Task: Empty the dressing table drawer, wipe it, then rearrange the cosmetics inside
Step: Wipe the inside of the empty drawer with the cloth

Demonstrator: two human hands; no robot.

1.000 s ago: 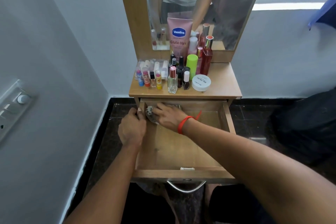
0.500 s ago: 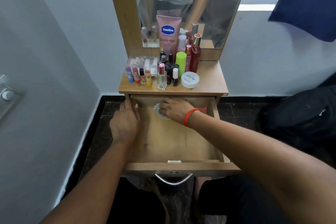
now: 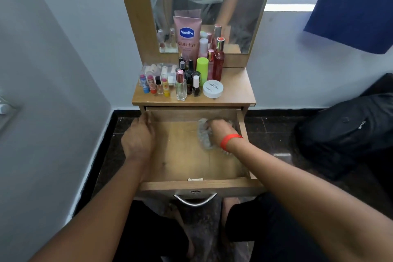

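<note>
Drawer (image 3: pixel 197 186) pulled fully out from under the table top (image 3: pixel 236 91), curved metal handle (image 3: pixel 195 200) on its front, toward the camera. Inside there is only a crumpled pale cloth (image 3: pixel 203 140), lying at the back right, close to the right wall. Right hand (image 3: pixel 219 132) sits on top of the cloth, fingers bent down and bunched into it, holding it pressed to the drawer floor; red wristband (image 3: pixel 229 141) on that wrist. Left hand (image 3: pixel 139 140) is at the drawer's left wall near the back corner, fingers curled over the wall's top edge and gripping it. All cosmetics stand on the table top, crowded on its left and middle. Back row, against the mirror (image 3: pixel 244 6): tall pink Vaseline tube (image 3: pixel 187 36), with a red bottle (image 3: pixel 218 64) to its right. A green bottle (image 3: pixel 202 70) stands just left of the red one. Front row: four small lip balms (image 3: pixel 153 85) at the left, then a clear perfume bottle (image 3: pixel 181 88), a dark nail polish (image 3: pixel 196 88) with a white cap, and a flat white jar (image 3: pixel 213 89) at the right end. Several small dark bottles behind the front row are too crowded to tell apart. A clear packet (image 3: pixel 158 69) of pale tubes lies behind the balms. Right side of the table top is bare wood. A black bag (image 3: pixel 344 132) sits on the dark floor to the right; blue fabric (image 3: pixel 357 6) hangs at the upper right.
</note>
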